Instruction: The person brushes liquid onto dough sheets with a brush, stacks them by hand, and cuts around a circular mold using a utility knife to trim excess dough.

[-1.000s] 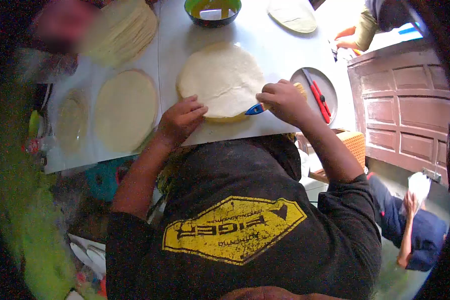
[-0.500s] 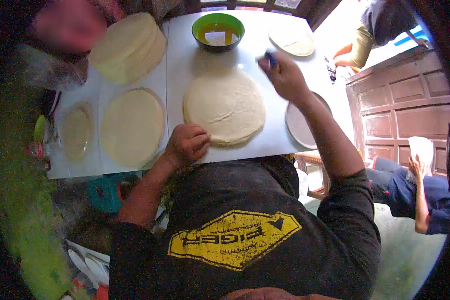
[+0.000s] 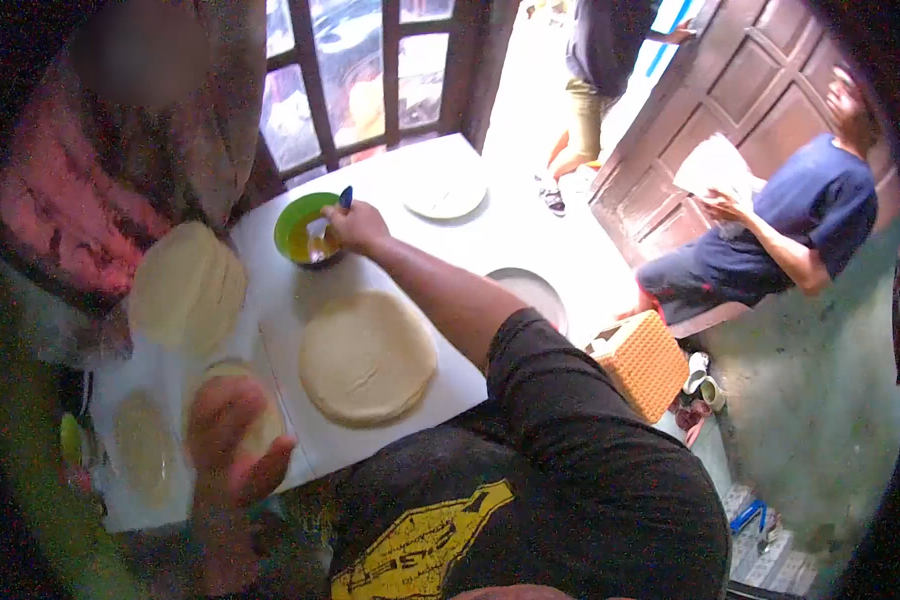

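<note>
My right hand point(image 3: 358, 228) reaches over the right rim of the green bowl point(image 3: 295, 225) of yellow liquid, closed on a brush point(image 3: 346, 197) whose blue part points up. Nearer to me lies a stack of round flat dough sheets point(image 3: 368, 358). My left hand point(image 3: 232, 430) is raised, blurred, over another round dough sheet point(image 3: 268, 425) at the left; its thumb is apart from the other fingers and it holds nothing.
A tall dough stack point(image 3: 187, 285) stands at the back left of the white table point(image 3: 285, 300). Plates point(image 3: 448, 200) lie further right. An orange woven box point(image 3: 645, 365) is beside the table. One person point(image 3: 770, 220) sits at the right; another stands in the doorway.
My right hand has moved with the brush from beside the dough to the bowl. My left hand has left the dough's edge, moved left and opened. The view has turned right.
</note>
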`<state>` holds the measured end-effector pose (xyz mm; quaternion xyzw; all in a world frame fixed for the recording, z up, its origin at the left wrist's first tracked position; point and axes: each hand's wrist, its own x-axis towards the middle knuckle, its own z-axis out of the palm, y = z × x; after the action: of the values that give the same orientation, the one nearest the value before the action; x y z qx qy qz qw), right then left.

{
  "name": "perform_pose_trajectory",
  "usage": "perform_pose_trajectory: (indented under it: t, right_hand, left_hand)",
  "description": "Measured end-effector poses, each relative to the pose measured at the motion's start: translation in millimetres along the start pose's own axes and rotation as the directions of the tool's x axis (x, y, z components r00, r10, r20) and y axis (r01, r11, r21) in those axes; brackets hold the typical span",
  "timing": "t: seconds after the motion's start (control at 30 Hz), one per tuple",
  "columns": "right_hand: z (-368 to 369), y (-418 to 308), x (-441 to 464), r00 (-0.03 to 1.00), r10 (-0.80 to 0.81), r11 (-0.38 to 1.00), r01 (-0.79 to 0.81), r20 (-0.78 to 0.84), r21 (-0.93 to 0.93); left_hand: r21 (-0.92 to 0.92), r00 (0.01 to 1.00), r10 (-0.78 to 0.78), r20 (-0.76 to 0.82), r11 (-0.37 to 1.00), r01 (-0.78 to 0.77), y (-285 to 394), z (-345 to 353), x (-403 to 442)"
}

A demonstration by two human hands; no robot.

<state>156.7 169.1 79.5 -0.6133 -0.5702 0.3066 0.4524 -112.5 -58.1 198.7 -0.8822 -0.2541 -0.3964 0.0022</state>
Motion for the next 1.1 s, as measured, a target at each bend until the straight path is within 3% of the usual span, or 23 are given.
perform_pose_trajectory:
  t: [0.03,0.07,0.1,0.17,0.2,0.23,0.27,0.3,0.33,0.4,0.47,0.5,0.53,0.6,0.67,0.73,0.83,0.93,1.1]
  right_hand:
    - [-5.0,0.1,-11.1,1.0,-0.009,1.0,0.009,-0.005,0.002]
    - [-10.0,-1.0,-18.9,1.0,-0.012,1.0,0.012,-0.007,0.008]
    - [-14.5,10.8,-14.8,0.999,0.021,1.0,-0.022,-0.031,-0.016]
    - [-36.7,10.0,-37.3,0.991,0.025,0.999,-0.021,-0.129,0.034]
    - [-48.1,9.3,-59.5,0.978,0.041,0.995,-0.022,-0.206,0.093]
    - [-63.5,17.9,-79.0,0.95,-0.123,0.992,0.129,-0.287,0.001]
    - [-72.7,36.9,-99.1,0.904,-0.269,0.963,0.252,-0.332,-0.093]
    - [-91.6,34.6,-128.5,0.912,-0.254,0.965,0.26,-0.322,-0.025]
    - [-121.3,-2.1,-178.0,0.938,-0.224,0.945,0.276,-0.265,0.179]
    - [-164.7,-12.4,-255.9,0.943,-0.334,0.922,0.327,-0.004,0.208]
    - [-196.0,-34.5,-328.4,0.84,-0.419,0.873,0.477,0.344,-0.102]
    - [-191.8,-33.2,-354.5,0.821,-0.394,0.881,0.466,0.413,-0.086]
    - [-185.5,-22.5,-373.6,0.753,-0.462,0.831,0.552,0.469,-0.067]
    - [-148.6,-17.9,-361.9,0.648,-0.533,0.72,0.685,0.543,-0.11]
    - [-121.3,-11.9,-308.2,0.62,-0.534,0.696,0.709,0.575,-0.117]
    - [-110.8,2.3,-282.3,0.58,-0.557,0.657,0.746,0.594,-0.112]
    - [-106.5,5.4,-271.4,0.585,-0.379,0.688,0.696,0.717,-0.204]
    - [-106.6,6.8,-271.3,0.55,-0.462,0.63,0.756,0.696,-0.179]
    - [-102.4,15.8,-265.1,0.531,-0.461,0.627,0.762,0.711,-0.163]
  left_hand:
    - [-0.08,0.993,0.027,-0.113,0.996,-0.036,14.1,-19.6,19.9]
    - [0.113,0.996,0.02,0.09,0.993,-0.03,25.9,-59.9,39.9]
    - [-0.025,0.976,0.2,-0.085,0.979,-0.202,39.3,-68.1,67.4]
    - [0.01,0.95,0.205,-0.235,0.978,-0.208,56.1,-92.7,83.5]
    - [0.096,0.969,0.13,-0.211,0.989,-0.112,72.8,-102.7,81.4]
    - [0.187,0.981,0.054,-0.186,0.982,-0.019,93.9,-110.7,85.2]
    - [0.202,0.979,0.132,-0.158,0.974,-0.099,102.6,-99.7,81.5]
    - [0.21,0.974,0.196,-0.113,0.963,-0.17,117.9,-81.9,85.2]
    - [0.134,0.985,0.169,-0.022,0.977,-0.165,133.3,-62.8,73.7]
    - [-0.009,0.981,0.111,0.158,0.994,-0.111,163.8,-23.7,51.0]
    - [-0.06,0.944,-0.015,0.329,0.998,0.036,180.3,14.5,-7.5]
    - [-0.094,0.929,-0.042,0.368,0.992,0.083,183.1,31.2,-39.4]
    - [-0.122,0.908,-0.066,0.415,0.984,0.127,185.3,43.3,-72.0]
    - [-0.16,0.879,-0.095,0.468,0.969,0.19,141.8,53.6,-104.0]
    - [-0.225,0.908,-0.081,0.412,0.956,0.187,78.1,82.4,-97.4]
    - [-0.191,0.895,-0.117,0.431,0.957,0.217,56.9,103.1,-92.5]
    - [-0.155,0.894,-0.139,0.427,0.962,0.224,49.4,114.9,-92.7]
    - [-0.131,0.881,-0.144,0.45,0.966,0.224,52.8,110.2,-88.4]
    - [-0.102,0.881,-0.162,0.444,0.968,0.229,49.6,116.1,-92.6]
